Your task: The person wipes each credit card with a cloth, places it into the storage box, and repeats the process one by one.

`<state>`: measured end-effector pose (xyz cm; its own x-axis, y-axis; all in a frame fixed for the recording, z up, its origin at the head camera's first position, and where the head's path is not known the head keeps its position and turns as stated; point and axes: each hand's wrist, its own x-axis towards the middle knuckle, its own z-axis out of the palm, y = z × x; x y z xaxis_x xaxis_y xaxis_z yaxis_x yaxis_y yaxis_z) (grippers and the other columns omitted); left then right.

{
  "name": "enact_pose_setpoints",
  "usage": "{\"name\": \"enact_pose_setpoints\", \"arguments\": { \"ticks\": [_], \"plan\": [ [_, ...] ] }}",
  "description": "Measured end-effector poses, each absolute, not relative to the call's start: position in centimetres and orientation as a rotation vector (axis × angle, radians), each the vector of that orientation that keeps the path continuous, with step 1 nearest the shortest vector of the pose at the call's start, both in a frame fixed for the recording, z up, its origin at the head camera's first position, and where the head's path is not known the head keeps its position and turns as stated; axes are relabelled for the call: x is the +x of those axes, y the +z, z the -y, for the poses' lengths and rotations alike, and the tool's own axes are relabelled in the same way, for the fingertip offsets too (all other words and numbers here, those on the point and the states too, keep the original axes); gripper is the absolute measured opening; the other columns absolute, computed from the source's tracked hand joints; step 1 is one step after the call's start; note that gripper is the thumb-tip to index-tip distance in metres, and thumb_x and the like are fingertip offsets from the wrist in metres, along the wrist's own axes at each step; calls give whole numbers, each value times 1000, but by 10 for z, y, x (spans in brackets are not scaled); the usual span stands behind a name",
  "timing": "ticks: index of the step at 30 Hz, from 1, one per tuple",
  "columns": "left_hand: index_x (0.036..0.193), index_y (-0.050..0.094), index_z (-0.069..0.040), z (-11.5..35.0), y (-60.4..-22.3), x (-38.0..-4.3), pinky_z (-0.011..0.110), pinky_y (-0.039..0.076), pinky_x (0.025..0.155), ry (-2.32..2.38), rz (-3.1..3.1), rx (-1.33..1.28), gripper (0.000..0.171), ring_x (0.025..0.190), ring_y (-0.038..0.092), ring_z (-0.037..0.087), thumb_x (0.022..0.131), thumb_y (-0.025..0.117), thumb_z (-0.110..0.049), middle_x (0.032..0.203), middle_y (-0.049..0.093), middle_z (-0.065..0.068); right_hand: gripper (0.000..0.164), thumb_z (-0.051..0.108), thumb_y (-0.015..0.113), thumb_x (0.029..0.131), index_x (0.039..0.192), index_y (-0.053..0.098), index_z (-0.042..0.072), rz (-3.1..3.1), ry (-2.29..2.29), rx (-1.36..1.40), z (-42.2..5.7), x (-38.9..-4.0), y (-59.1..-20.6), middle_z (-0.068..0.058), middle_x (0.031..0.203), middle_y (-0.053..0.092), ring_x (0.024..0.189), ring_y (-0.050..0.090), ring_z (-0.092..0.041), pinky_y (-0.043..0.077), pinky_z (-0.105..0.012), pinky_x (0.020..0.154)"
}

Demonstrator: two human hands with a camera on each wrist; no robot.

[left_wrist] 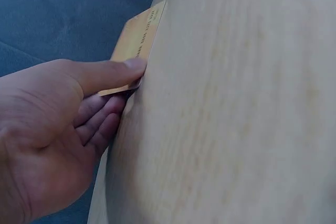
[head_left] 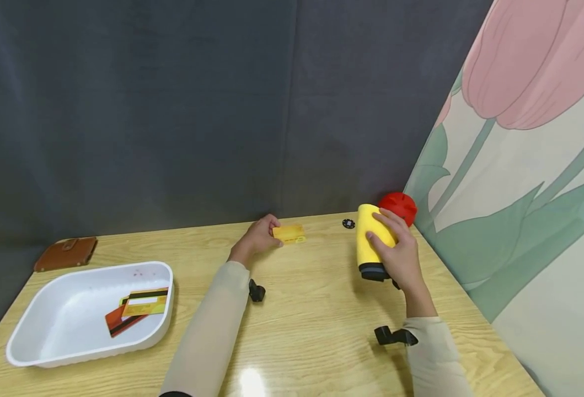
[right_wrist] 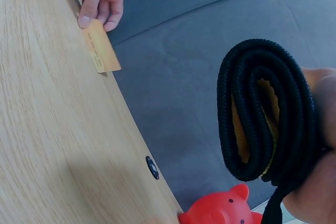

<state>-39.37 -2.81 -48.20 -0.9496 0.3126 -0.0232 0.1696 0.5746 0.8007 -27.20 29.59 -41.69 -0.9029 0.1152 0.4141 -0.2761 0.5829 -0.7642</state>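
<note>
My left hand (head_left: 262, 236) pinches a yellow-orange bank card (head_left: 289, 233) by one end at the far part of the table. In the left wrist view the thumb lies on the card's face (left_wrist: 137, 35), with the other fingers below it. To the right, my right hand (head_left: 400, 251) grips a rolled yellow cloth with a black edge (head_left: 369, 234), held above the table. Its coiled black end (right_wrist: 231, 103) shows close up in the right wrist view. Behind that hand is a red piggy bank (right_wrist: 218, 208), partly covered in the head view.
A black round chip (head_left: 348, 224) lies near the table's back edge. At the left stands a white tray (head_left: 73, 278) with several bank cards (head_left: 145, 302) in it. A brown leather wallet (head_left: 65, 255) lies behind the tray. Dark fabric and a flowered wall bound the table.
</note>
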Motion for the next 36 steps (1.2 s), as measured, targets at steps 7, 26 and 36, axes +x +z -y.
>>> {"name": "enact_pose_setpoints", "arguments": {
  "ticks": [7,26,36],
  "plan": [
    [128,60,-17,29,-485,-385,33,45,76,1477,-2616,383,37,85,50,19,95,72,-4,99,52,4,47,22,72,97,143,63,17,2404,1260,153,-296,-276,-416,-4,158,48,127,48,-26,42,-15,88],
    [122,69,-22,57,-446,-311,41,63,88,1972,-2613,296,24,108,74,24,100,67,-11,121,64,7,45,15,76,94,138,66,14,2387,1269,297,-284,-277,-416,-5,156,51,145,43,-30,35,-9,97],
    [134,67,-20,73,-439,-277,26,61,83,1975,-2576,304,37,116,71,24,99,67,-6,138,64,7,44,11,77,93,136,68,13,2363,1249,422,-265,-272,-407,-6,154,54,143,47,-31,36,-9,96]
  ]
}}
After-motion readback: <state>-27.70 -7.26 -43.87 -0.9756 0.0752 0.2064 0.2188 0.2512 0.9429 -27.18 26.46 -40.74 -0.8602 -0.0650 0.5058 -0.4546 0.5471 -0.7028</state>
